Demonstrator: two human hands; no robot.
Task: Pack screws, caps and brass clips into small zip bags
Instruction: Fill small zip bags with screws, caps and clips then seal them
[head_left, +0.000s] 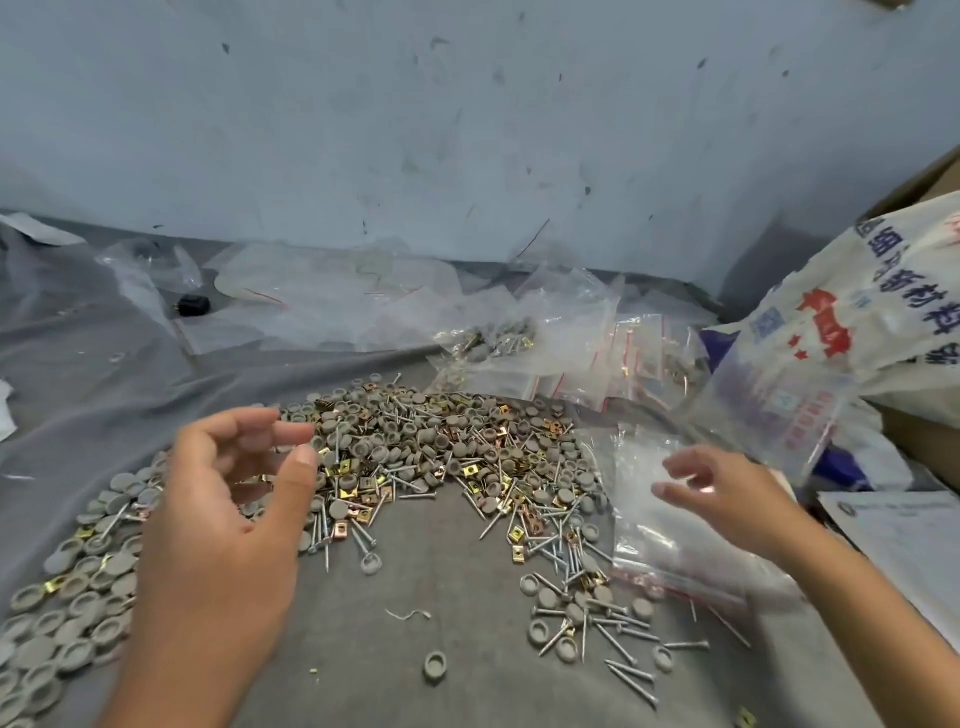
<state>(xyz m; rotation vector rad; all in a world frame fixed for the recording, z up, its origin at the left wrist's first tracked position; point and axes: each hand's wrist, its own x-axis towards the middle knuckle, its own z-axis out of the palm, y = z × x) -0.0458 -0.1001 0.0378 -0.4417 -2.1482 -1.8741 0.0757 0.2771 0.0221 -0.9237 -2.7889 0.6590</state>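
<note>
Heap of screws, caps, clips (415, 447) centre, empty bags (670, 530) right, filled bags (519, 343) behind.

Grey cloth (441, 582) covers the counter, creased at left. Pale blue wall (467, 114) behind, scuffed with dark marks. Small black object (193, 304) far left near the wall, type unclear. White woven sack (878, 291) with red and blue printed characters leans at right, against a cardboard box (930, 176). Printed paper sheet (904, 551) lies at the right edge. White paper scrap (4, 410) at the left edge.
</note>
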